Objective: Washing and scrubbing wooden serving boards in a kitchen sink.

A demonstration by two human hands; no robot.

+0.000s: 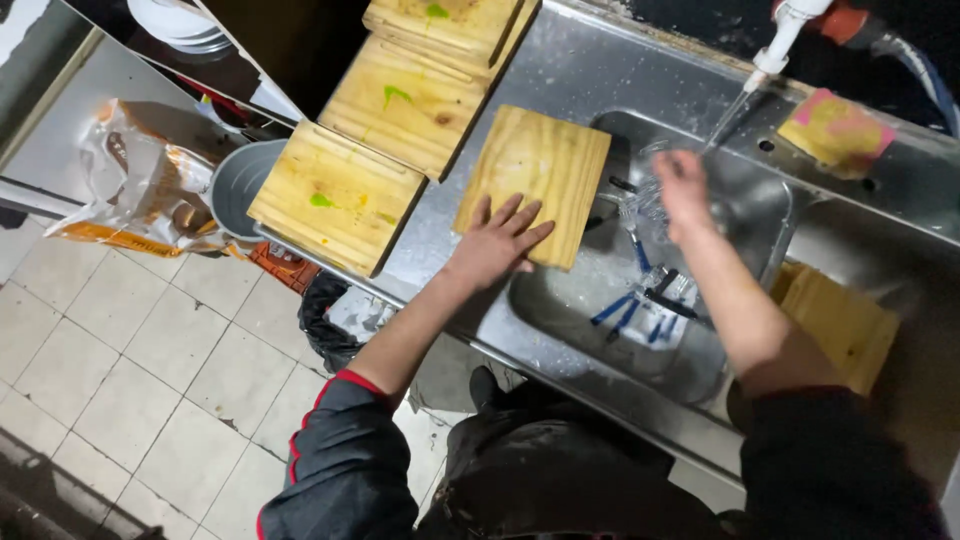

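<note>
While water runs from the white tap spout [775, 45] into the stainless steel sink basin [760, 215], the person keeps the left hand [497, 243] flat and open, fingers spread, on the near end of a clean rectangular pale wooden board [535, 180]. That board lies partly on the wet steel desk [440, 250] and partly over the basin's left rim, so the pressing palm seems to steady it there. The right hand [682, 190] is raised under the stream over the basin; it is blurred, and whether it is open or closed on anything cannot be told. In the basin below lie several blue-handled pieces of cutlery [640, 305], wet and loosely scattered.

The board under the left hand looks bare and even in colour, with clear grain and no stains. By contrast, the three similar wooden boards [405, 100] lined up along the desk to its left carry green and yellowish smears, apparently kept apart from it. A pink and yellow sponge [835, 130] rests on the sink's far ledge near the tap, and more wooden boards [845, 325] sit to the right of the basin.
</note>
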